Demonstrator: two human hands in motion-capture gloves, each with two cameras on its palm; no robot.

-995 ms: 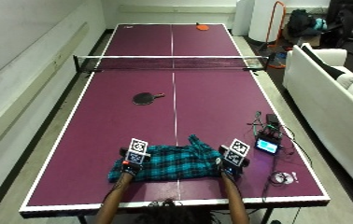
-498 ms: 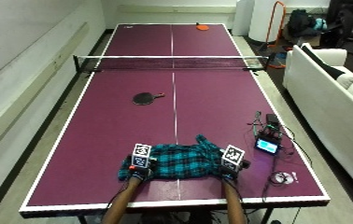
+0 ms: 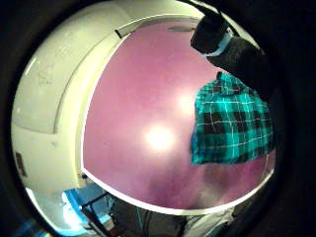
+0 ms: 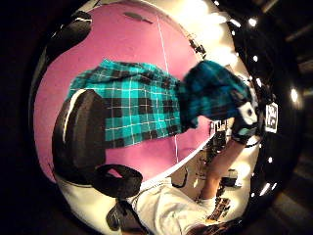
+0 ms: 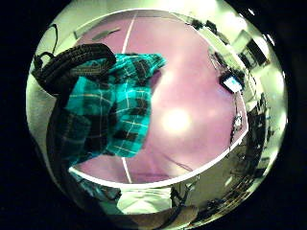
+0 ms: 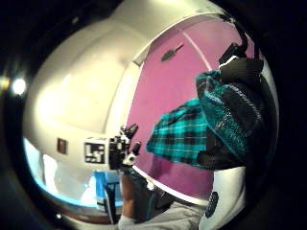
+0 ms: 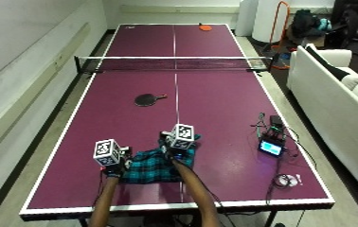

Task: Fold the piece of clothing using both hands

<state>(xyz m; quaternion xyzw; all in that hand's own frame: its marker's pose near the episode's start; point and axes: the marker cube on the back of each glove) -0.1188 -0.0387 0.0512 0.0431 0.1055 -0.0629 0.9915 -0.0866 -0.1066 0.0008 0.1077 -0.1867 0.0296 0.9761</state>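
Soft woven plaid cloth shirt (image 7: 157,166), smooth purple table top (image 7: 217,109) with glossy light glare

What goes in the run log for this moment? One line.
scene: plaid shirt on purple table | left hand: holds left edge | right hand: grips lifted cloth, mid-fold | fold: unfinished

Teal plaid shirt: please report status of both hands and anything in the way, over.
Right hand grips one end of the teal plaid shirt, carried over its middle. Left hand on the other end, fingers unclear. Black paddle lies well beyond.

Shirt (image 7: 152,166) near table (image 7: 217,113) front edge, paddle (image 7: 147,99) behind, net (image 7: 174,64) beyond
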